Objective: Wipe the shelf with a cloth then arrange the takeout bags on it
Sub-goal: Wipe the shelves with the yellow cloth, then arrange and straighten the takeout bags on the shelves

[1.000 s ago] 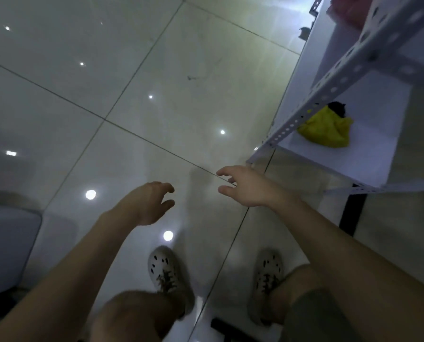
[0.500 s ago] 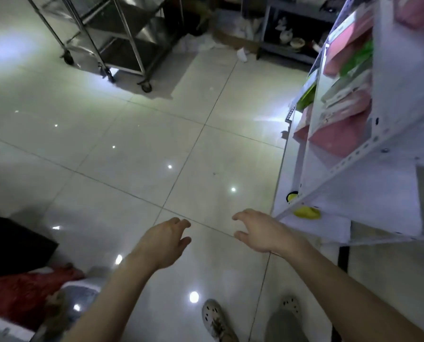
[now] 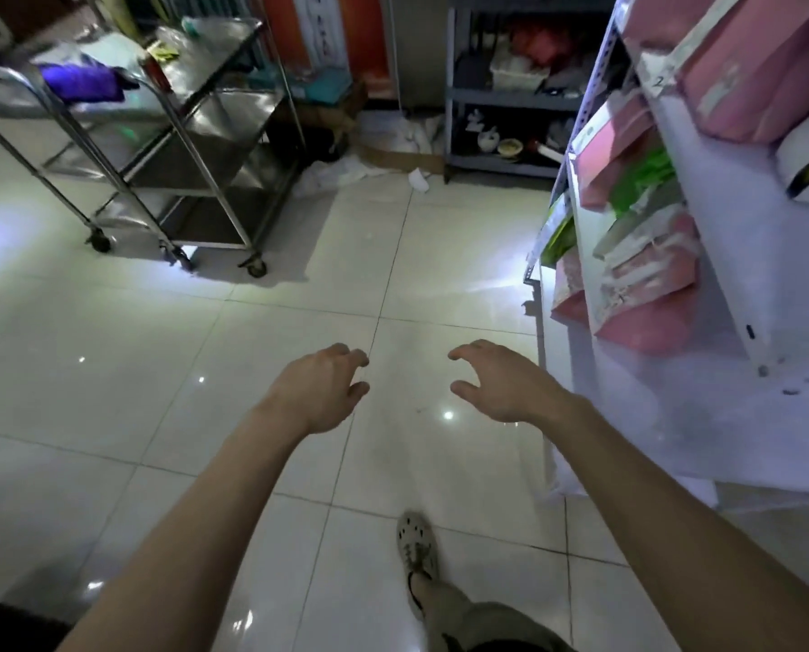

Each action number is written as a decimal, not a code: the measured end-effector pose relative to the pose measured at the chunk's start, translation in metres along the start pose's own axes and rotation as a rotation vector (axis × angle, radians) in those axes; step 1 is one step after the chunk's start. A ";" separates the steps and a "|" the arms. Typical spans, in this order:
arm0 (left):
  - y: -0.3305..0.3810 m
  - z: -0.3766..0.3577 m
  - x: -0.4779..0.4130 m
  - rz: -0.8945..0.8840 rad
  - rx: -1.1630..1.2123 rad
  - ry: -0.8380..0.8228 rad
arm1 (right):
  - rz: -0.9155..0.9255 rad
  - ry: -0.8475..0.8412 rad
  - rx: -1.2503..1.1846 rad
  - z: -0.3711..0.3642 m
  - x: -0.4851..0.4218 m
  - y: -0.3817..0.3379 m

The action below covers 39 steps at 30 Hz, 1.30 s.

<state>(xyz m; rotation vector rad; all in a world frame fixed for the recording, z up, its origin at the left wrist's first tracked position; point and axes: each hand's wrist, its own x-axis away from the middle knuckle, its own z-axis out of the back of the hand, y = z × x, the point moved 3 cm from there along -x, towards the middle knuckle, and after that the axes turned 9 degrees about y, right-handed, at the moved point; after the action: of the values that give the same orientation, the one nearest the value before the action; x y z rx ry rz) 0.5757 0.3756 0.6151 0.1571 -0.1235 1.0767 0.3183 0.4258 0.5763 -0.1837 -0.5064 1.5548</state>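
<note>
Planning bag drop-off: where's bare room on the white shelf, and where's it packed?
Free: the near stretch of the white shelf, between the pink bags and its front edge beside the right hand. Also the tile floor between the left hand and the steel cart. Crowded: the tiers above, packed with pink bags and green bags.

arms: left hand (image 3: 320,388) and right hand (image 3: 501,383) on bare forearms (image 3: 675,520), well ahead of the clog | footwear: one pale clog (image 3: 416,541), dark round holes across its top, dark strap at its heel | leg: khaki trouser leg (image 3: 463,618) just behind the clog, ankle showing between
</note>
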 end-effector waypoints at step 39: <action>0.202 0.208 -0.569 -1.289 -0.021 0.127 | -1.085 0.945 -0.090 0.262 -0.172 0.130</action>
<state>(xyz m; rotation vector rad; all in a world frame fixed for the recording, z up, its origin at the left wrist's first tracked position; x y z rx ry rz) 0.1256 -0.0614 0.7326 0.1125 0.0868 -0.2013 0.1012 0.2080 0.7198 -0.5640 0.1130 0.2801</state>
